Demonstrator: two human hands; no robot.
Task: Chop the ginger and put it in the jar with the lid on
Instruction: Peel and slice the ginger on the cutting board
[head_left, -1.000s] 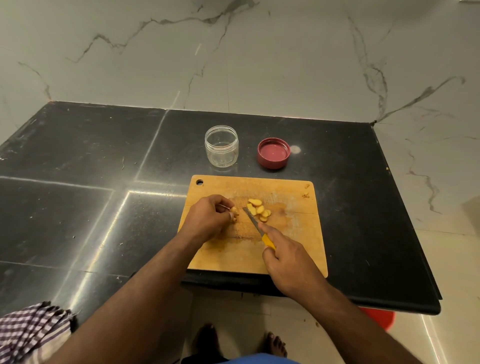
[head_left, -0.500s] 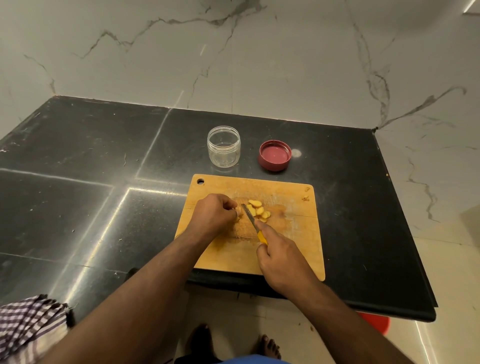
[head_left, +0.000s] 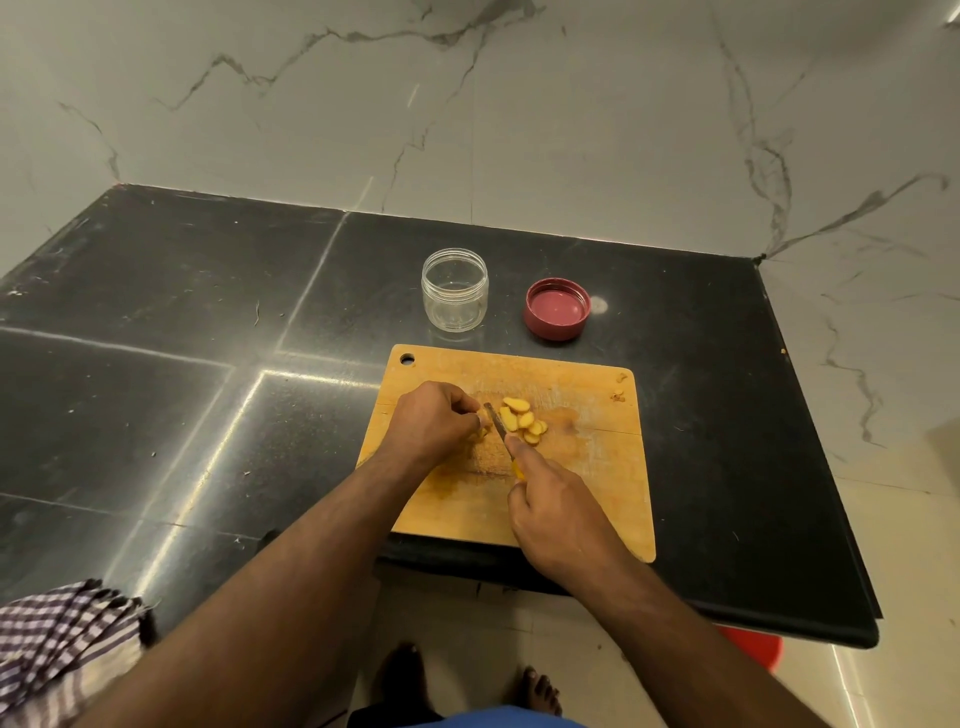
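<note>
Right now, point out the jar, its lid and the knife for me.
jar (head_left: 455, 291): head view, on its clear side wall.
lid (head_left: 557, 309): head view, on its pink inner face, lying open side up.
knife (head_left: 497, 423): head view, on the blade between the ginger pieces.

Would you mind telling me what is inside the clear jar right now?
The jar looks empty: its bare bottom shows through the open mouth. All ginger slices lie on the cutting board. Nothing covers its inside.
</note>
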